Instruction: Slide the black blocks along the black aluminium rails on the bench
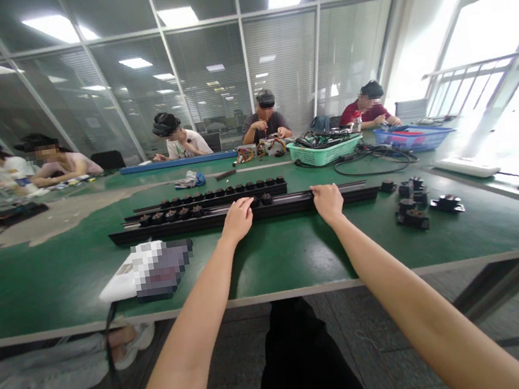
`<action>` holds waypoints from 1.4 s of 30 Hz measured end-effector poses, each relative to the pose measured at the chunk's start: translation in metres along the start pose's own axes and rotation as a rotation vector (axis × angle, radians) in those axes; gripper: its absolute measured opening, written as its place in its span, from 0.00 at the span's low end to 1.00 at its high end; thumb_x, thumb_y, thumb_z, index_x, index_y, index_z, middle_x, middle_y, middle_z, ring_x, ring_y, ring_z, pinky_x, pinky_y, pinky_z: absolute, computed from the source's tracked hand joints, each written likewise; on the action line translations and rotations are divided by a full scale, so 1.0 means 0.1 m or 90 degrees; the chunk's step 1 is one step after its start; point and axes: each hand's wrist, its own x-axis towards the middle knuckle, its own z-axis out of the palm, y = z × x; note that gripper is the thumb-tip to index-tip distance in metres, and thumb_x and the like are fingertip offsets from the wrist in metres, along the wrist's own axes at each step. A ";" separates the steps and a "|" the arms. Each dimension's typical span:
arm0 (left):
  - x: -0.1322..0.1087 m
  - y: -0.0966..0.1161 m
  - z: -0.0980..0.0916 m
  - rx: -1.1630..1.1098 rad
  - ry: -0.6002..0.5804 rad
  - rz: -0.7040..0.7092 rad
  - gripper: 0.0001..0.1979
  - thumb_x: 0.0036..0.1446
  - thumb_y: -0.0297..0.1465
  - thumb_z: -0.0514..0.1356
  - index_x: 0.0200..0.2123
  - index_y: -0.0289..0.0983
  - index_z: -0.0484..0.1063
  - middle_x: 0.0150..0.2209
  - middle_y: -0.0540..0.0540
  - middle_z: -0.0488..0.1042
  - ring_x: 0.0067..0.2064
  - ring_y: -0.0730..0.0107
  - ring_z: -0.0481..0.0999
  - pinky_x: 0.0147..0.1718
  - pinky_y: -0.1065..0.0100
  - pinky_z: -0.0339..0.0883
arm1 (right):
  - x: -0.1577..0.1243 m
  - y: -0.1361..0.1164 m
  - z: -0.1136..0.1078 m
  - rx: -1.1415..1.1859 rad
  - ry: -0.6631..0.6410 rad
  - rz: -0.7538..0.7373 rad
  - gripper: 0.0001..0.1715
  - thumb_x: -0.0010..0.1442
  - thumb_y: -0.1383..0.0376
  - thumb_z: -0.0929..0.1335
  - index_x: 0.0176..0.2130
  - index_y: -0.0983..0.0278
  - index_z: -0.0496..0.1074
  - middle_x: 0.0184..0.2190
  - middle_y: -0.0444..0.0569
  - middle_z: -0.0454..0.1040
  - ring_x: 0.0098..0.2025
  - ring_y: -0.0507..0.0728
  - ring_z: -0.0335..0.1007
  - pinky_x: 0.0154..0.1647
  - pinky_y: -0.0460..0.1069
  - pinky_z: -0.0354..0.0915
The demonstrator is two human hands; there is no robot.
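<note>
The left hand and right hand rest palm-down on the long black rail, fingers draped over it; how firmly they hold, I cannot tell. It lies on the green table, just ahead of a second rail. It looks stiff and fairly heavy, best held with hands well apart.

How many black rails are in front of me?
2: the near rail, under your left hand and right hand, and the far rail just behind it.
</note>
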 end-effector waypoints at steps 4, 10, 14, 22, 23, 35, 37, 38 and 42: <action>0.01 -0.01 0.01 0.007 -0.002 0.000 0.23 0.68 0.25 0.52 0.62 0.38 0.73 0.62 0.40 0.74 0.65 0.58 0.73 0.71 0.50 0.60 | 0.01 0.00 0.01 -0.010 -0.002 -0.004 0.25 0.71 0.69 0.60 0.55 0.64 0.82 0.47 0.57 0.83 0.50 0.61 0.74 0.70 0.57 0.55; 0.00 0.01 0.00 0.009 -0.004 -0.002 0.23 0.68 0.25 0.52 0.63 0.38 0.73 0.63 0.40 0.74 0.65 0.57 0.73 0.71 0.51 0.61 | 0.01 0.02 0.02 -0.019 0.004 -0.004 0.24 0.71 0.68 0.61 0.54 0.63 0.83 0.46 0.58 0.83 0.52 0.62 0.74 0.69 0.58 0.56; 0.00 0.01 0.00 0.012 -0.006 -0.002 0.23 0.68 0.25 0.51 0.63 0.37 0.72 0.63 0.39 0.74 0.65 0.57 0.73 0.71 0.51 0.60 | 0.01 0.02 0.04 -0.017 0.007 -0.007 0.24 0.72 0.68 0.61 0.55 0.63 0.82 0.46 0.58 0.83 0.52 0.62 0.73 0.68 0.58 0.57; 0.01 -0.01 0.01 0.004 0.001 0.004 0.23 0.68 0.25 0.52 0.63 0.39 0.73 0.62 0.41 0.74 0.65 0.58 0.73 0.71 0.50 0.60 | 0.01 0.05 0.05 -0.010 0.028 0.011 0.25 0.71 0.69 0.60 0.54 0.64 0.83 0.46 0.58 0.83 0.52 0.62 0.73 0.69 0.58 0.56; 0.01 -0.01 0.01 0.005 0.000 0.005 0.23 0.68 0.25 0.52 0.63 0.39 0.73 0.62 0.40 0.74 0.65 0.57 0.73 0.71 0.50 0.60 | 0.01 0.05 0.05 -0.009 0.029 0.014 0.25 0.71 0.69 0.60 0.54 0.64 0.83 0.46 0.58 0.83 0.52 0.62 0.73 0.69 0.58 0.56; 0.01 -0.02 0.02 0.014 -0.004 0.005 0.23 0.68 0.25 0.52 0.62 0.37 0.73 0.62 0.39 0.74 0.65 0.57 0.73 0.71 0.49 0.60 | 0.03 0.11 -0.04 0.007 -0.006 0.004 0.24 0.71 0.68 0.61 0.54 0.63 0.82 0.47 0.55 0.83 0.51 0.61 0.74 0.69 0.58 0.55; 0.01 -0.02 0.02 0.012 -0.004 0.005 0.23 0.68 0.25 0.51 0.63 0.37 0.73 0.62 0.39 0.74 0.65 0.57 0.73 0.71 0.49 0.60 | 0.03 0.12 -0.06 0.012 -0.013 0.001 0.24 0.71 0.68 0.61 0.55 0.63 0.82 0.48 0.56 0.83 0.51 0.61 0.74 0.70 0.58 0.54; 0.01 -0.02 0.02 0.012 -0.004 0.005 0.23 0.68 0.25 0.51 0.63 0.37 0.72 0.63 0.39 0.74 0.65 0.57 0.73 0.71 0.49 0.60 | 0.03 0.12 -0.07 0.014 -0.015 0.002 0.24 0.71 0.68 0.61 0.55 0.63 0.82 0.49 0.56 0.83 0.52 0.61 0.74 0.70 0.58 0.54; 0.01 -0.01 0.01 0.015 -0.004 0.006 0.23 0.68 0.25 0.51 0.63 0.36 0.72 0.63 0.39 0.74 0.65 0.57 0.73 0.71 0.50 0.59 | 0.03 0.11 -0.08 0.015 -0.019 0.004 0.24 0.71 0.69 0.61 0.55 0.64 0.82 0.49 0.57 0.82 0.53 0.61 0.73 0.70 0.57 0.53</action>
